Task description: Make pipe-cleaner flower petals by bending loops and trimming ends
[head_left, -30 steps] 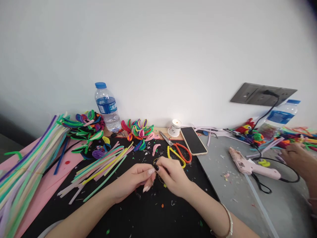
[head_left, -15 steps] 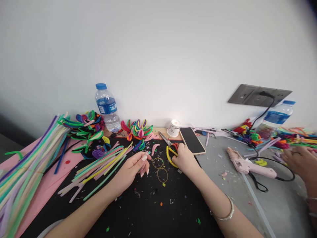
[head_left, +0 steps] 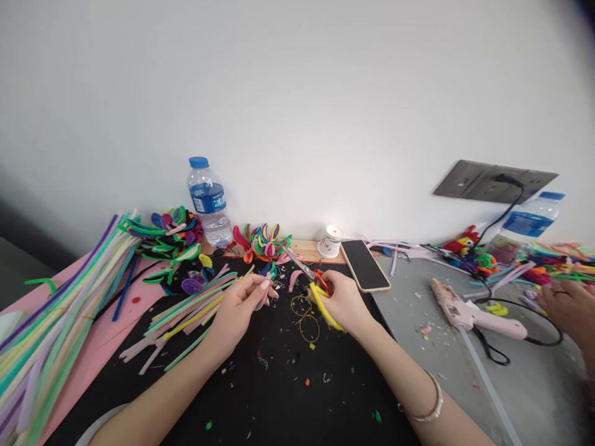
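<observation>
My right hand (head_left: 344, 298) grips a pair of scissors (head_left: 303, 267) with yellow and red handles, the blades raised and pointing up to the left. My left hand (head_left: 245, 303) is pinched around a small pink pipe cleaner piece (head_left: 263, 302), mostly hidden by the fingers. Between the hands, a pink looped pipe cleaner petal (head_left: 294, 280) and thin yellowish rings (head_left: 308, 328) lie on the black mat (head_left: 279, 384). Beside my left wrist rests a bunch of pastel pipe cleaners (head_left: 195, 313).
Colourful looped pieces (head_left: 263, 241) sit by the wall near a water bottle (head_left: 207, 201). A paper cup (head_left: 330, 242) and phone (head_left: 365, 266) are beyond my right hand. A pink glue gun (head_left: 483, 314) with its cord lies right, near another person's hand (head_left: 569, 306).
The scissors have been lifted off the mat by my right hand, their blades swinging toward the left. My left hand keeps its pinch. The view has shifted slightly.
</observation>
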Demonstrator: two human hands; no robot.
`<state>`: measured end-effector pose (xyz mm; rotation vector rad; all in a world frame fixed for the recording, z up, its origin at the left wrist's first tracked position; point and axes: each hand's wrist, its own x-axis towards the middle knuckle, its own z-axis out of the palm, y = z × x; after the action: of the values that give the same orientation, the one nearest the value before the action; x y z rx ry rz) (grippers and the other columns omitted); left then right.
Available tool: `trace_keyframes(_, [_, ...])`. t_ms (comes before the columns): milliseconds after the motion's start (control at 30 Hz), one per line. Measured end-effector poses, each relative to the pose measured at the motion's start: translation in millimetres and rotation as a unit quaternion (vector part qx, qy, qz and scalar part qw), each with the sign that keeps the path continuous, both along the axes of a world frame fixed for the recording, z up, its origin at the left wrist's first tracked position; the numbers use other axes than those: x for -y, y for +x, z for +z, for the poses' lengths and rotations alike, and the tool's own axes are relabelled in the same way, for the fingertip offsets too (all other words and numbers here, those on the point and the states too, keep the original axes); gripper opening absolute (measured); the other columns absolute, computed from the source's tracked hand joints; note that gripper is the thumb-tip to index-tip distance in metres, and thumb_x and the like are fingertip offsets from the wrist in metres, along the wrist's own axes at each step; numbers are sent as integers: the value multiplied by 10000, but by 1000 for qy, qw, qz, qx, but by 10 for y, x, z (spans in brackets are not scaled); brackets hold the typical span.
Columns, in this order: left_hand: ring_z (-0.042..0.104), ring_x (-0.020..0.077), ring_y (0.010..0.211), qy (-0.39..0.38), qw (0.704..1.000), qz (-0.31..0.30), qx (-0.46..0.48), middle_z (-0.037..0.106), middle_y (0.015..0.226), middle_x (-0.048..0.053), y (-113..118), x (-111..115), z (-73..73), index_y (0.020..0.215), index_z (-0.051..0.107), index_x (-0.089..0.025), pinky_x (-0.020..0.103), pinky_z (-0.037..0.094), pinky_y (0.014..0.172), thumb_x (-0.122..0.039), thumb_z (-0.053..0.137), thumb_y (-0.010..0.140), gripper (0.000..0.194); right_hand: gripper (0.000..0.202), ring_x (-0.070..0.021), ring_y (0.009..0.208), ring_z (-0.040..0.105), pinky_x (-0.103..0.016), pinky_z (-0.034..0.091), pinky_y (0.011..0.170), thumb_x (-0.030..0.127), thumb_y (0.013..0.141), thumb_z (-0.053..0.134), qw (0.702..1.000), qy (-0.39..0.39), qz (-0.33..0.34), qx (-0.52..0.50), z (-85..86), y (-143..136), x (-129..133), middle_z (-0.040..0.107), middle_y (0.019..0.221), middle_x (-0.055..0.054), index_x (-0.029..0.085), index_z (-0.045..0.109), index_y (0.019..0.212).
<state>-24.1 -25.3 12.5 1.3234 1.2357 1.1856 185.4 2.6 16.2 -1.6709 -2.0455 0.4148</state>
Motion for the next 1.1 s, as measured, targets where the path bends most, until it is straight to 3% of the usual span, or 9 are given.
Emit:
trace_keyframes(133, [477,125,635,17,999,37,13,613,737,17,-28,-21,-51,817,576,-166,244,374,608,-380,515,827,223,328,-156,715,518,-244,332,597,442,685,619,999,-20,36,31,14,-99,112,561,854,-32,178,505,845])
trace_keyframes(333, [478,134,642,26,997,72,-14,615,753,30,-57,-25,-76,821,569,-161,246,366,594,-391,508,827,238,338,-154,675,525,-240,298,563,479,705,610,993,-28,66,88,20,-164,205,554,824,-15,192,493,839])
trace_keyframes(667, [528,160,678,43,996,64,-50,574,700,13,-66,-35,-127,787,551,-180,252,412,633,-375,503,825,205,345,-129,605,490,-230,234,518,509,708,607,993,-21,69,96,-10,-193,233,551,750,5,197,487,790])
trace_keyframes(1100, [551,177,729,50,995,40,-77,625,754,23,-57,-34,-101,789,622,-183,262,408,679,-360,508,820,213,346,-99,542,391,-223,197,487,500,694,624,994,-20,80,73,0,-198,229,492,635,30,189,477,652])
